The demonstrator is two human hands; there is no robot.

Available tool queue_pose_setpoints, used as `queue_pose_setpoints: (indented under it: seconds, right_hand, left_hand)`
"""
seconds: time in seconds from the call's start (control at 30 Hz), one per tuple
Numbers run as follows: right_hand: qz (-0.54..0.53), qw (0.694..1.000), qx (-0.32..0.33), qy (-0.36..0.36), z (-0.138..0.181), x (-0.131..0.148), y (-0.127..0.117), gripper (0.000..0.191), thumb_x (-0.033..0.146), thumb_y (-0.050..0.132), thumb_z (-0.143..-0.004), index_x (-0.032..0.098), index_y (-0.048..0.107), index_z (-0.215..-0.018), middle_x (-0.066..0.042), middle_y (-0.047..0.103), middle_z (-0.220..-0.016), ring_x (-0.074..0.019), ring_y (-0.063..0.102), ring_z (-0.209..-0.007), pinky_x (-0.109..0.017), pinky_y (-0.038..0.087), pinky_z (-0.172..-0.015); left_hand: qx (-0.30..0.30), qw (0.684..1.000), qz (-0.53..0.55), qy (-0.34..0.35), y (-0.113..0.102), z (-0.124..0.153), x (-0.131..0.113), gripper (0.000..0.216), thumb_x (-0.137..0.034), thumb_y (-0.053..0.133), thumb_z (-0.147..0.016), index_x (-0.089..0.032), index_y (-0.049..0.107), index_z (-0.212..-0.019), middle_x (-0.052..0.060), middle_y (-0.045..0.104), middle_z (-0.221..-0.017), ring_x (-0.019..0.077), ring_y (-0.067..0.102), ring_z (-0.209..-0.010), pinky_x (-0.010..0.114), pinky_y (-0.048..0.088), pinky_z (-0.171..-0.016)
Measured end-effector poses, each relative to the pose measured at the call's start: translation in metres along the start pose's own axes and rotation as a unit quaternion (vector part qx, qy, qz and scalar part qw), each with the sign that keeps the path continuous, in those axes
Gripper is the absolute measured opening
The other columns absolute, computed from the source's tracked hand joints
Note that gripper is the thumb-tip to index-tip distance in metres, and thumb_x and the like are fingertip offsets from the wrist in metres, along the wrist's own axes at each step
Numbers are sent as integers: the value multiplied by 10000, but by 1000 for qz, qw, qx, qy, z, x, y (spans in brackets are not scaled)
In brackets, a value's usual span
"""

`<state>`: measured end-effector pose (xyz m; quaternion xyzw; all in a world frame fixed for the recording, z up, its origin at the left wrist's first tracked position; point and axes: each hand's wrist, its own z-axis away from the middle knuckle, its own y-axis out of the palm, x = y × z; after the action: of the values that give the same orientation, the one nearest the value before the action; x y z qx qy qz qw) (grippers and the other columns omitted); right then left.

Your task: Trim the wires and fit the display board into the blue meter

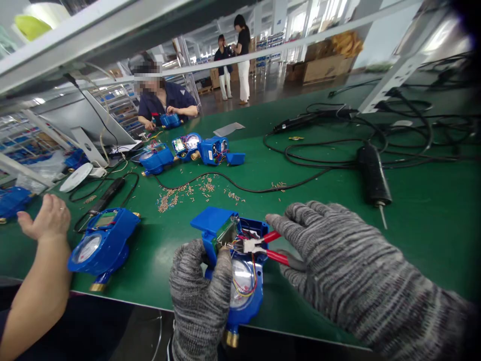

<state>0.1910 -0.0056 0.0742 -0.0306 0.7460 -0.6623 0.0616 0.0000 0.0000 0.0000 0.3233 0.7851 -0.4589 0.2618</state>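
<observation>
A blue water meter [248, 296] with its lid raised lies at the near edge of the table, brass fitting towards me. In a grey knitted glove, my left hand [203, 291] grips its upper left side, thumb beside the green circuit board [227, 234]. My right hand [319, 240], gloved alike, is closed round the handles of red-handled pliers [276, 256]. The pliers' jaws are inside the open wiring compartment, by the coloured wires [251, 288] and a small coil spring [227, 245]. Exactly what the jaws touch is too small to tell.
Another water meter [101, 245] and a co-worker's bare hand [48, 218] are on my left. Loose screws [188, 190] lie scattered beyond. An electric screwdriver [372, 173] and black cables are at right. More meters [214, 150] and a seated person [165, 100] are across the table.
</observation>
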Motion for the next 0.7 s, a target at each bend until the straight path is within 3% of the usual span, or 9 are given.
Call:
queue_pose_setpoints:
  seconds: [0.27, 0.53, 0.7]
  right_hand:
    - [48, 991, -123, -30, 13, -1, 18, 383, 220, 600, -804, 191, 701, -1172, -147, 698, -1042, -316, 623, -940, -465, 494, -828]
    - [-37, 986, -164, -19, 13, 0, 33, 422, 188, 594, -661, 162, 748, -1053, -158, 710, -933, -337, 660, -809, -465, 545, -689]
    - [-87, 982, -166, 6, 14, 1, 41, 345, 159, 574, -646, 155, 757, -938, -118, 699, -792, -246, 635, -627, -366, 537, -569]
  left_hand:
    - [-15, 999, -28, 34, -2, 0, -1, 183, -371, 653, -826, -196, 622, -782, 19, 621, -702, 187, 595, -671, 350, 481, -681]
    - [2, 1000, -2, -24, -2, 0, 2, 282, -451, 628, -822, -171, 633, -858, 79, 659, -816, 233, 623, -778, 435, 499, -804]
    - [10, 1000, 13, -23, -1, 1, -1, 254, -439, 618, -835, -189, 600, -792, 64, 669, -822, 214, 632, -790, 392, 507, -806]
